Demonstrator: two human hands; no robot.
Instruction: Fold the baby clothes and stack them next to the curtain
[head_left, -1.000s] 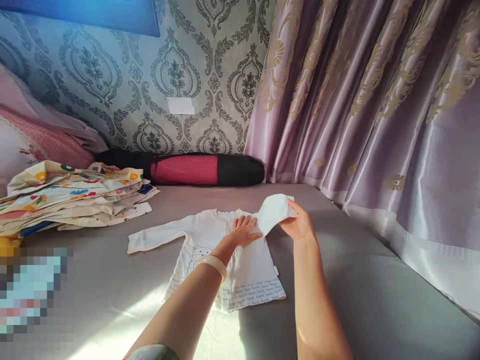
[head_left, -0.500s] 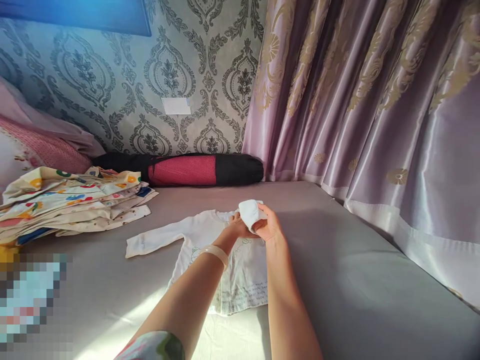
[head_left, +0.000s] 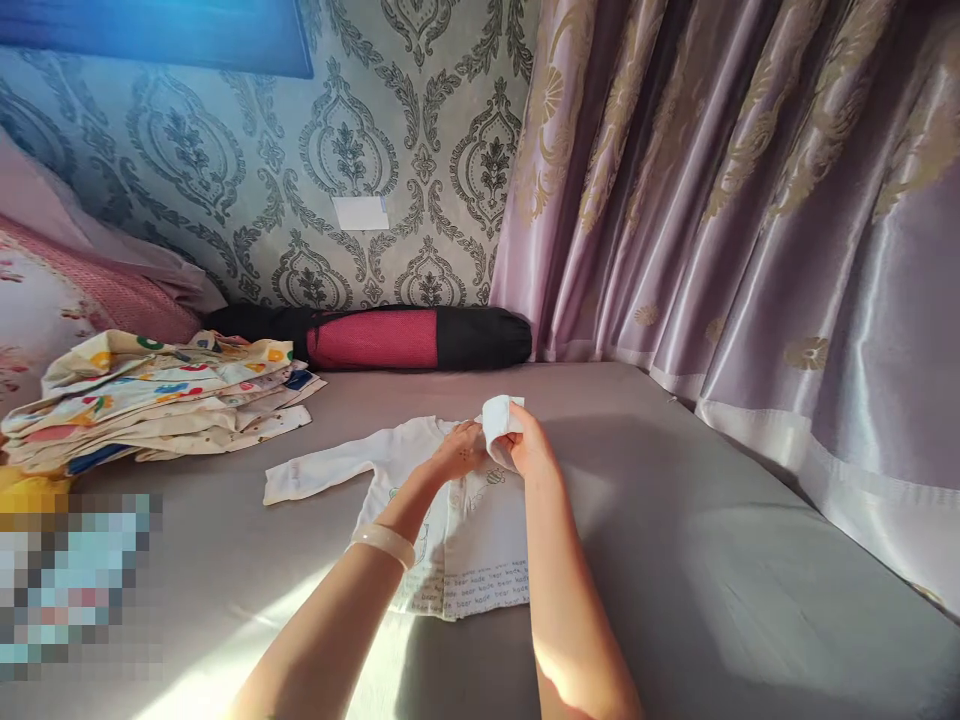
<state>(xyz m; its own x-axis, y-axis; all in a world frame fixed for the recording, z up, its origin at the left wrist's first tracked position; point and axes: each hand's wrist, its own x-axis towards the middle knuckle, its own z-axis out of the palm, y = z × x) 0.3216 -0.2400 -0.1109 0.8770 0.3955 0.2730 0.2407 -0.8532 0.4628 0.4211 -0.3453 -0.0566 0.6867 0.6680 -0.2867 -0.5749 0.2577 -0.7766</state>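
A small white long-sleeved shirt (head_left: 480,560) lies spread on the bed, with green drawings on its chest and printed lettering along the hem. One sleeve stretches out to the left. My right hand (head_left: 531,442) grips the other sleeve (head_left: 496,415), which is folded in and lifted a little above the chest. Palm down, my left hand (head_left: 460,450) rests on the upper chest just left of that sleeve, its fingers fairly flat on the cloth. A pale bangle circles my left wrist.
Folded patterned clothes (head_left: 172,400) are piled at the left on the grey bed sheet (head_left: 712,560). A black and red rolled bag (head_left: 371,338) lies against the wall. Purple curtains (head_left: 675,200) hang along the right side. A blurred pale patch covers the lower left.
My left hand has drawn away from the sleeve, down and left onto the shirt's chest. My right hand still holds the sleeve. The view has shifted slightly.
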